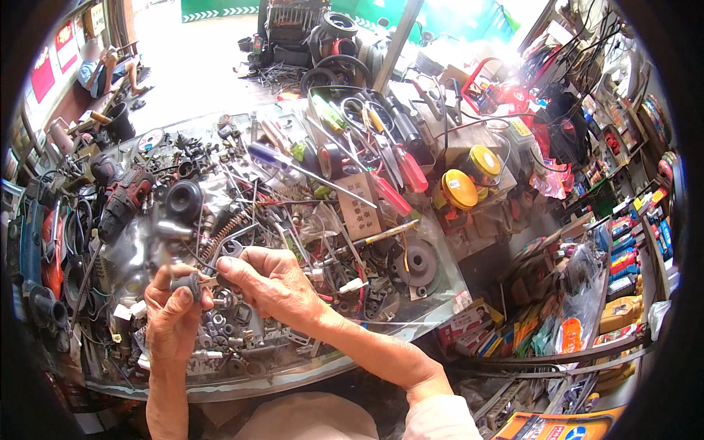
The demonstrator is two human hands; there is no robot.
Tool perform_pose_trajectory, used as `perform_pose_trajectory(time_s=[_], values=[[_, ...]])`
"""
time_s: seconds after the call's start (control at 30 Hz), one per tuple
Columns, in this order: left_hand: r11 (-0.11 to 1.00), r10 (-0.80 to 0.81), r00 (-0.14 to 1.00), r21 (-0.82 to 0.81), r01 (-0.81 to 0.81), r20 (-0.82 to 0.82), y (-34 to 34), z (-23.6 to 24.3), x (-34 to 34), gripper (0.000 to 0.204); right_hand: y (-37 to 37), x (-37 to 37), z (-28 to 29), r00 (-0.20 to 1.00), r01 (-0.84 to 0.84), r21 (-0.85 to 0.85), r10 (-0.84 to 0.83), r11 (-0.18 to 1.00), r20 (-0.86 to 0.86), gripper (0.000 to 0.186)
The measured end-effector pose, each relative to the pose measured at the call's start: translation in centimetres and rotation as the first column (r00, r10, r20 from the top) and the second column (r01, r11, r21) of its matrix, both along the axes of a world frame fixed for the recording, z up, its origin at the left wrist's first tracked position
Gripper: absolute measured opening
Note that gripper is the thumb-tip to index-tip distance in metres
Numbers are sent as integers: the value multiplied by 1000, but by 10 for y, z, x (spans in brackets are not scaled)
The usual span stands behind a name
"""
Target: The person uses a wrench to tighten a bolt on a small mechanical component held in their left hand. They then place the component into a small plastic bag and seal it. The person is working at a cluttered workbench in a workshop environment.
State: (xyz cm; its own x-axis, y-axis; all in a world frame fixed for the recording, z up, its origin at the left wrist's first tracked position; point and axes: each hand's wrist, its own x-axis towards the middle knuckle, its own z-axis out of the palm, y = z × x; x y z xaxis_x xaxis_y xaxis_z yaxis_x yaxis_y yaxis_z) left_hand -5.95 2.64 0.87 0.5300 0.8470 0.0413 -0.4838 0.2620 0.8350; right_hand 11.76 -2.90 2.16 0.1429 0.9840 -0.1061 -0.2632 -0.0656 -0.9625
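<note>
Over the near left part of the cluttered table, my left hand (173, 317) is closed on a small dark round part (188, 284), thumb against its side. Close beside it, my right hand (277, 286) is closed, with thumb and bent forefinger pinched at a small light-coloured piece (211, 281) that reaches toward the round part. Whether the two pieces touch I cannot tell. Beyond my hands lie a coiled spring (229, 226) and a black round cap (183, 201). Nuts and small metal fittings (238, 315) lie heaped beneath my right wrist.
A red and black power drill (126, 199) lies at the left. Screwdrivers (315, 176) lie across the middle, near a grey metal disc (415, 262). Yellow round tins (460, 189) stand at the right, before crowded shelves (623, 293). Another person (106, 70) sits far left.
</note>
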Motion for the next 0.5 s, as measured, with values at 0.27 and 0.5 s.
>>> perform_pose_trajectory(time_s=[0.27,0.5], values=[[999,-17,1000,33,17,0,2,1,0,35,0,0,-5,989,19,112,-35,994,143,37],[998,8,1000,62,-10,28,-2,3,4,33,-2,6,2,997,-82,57,82,995,-14,31]])
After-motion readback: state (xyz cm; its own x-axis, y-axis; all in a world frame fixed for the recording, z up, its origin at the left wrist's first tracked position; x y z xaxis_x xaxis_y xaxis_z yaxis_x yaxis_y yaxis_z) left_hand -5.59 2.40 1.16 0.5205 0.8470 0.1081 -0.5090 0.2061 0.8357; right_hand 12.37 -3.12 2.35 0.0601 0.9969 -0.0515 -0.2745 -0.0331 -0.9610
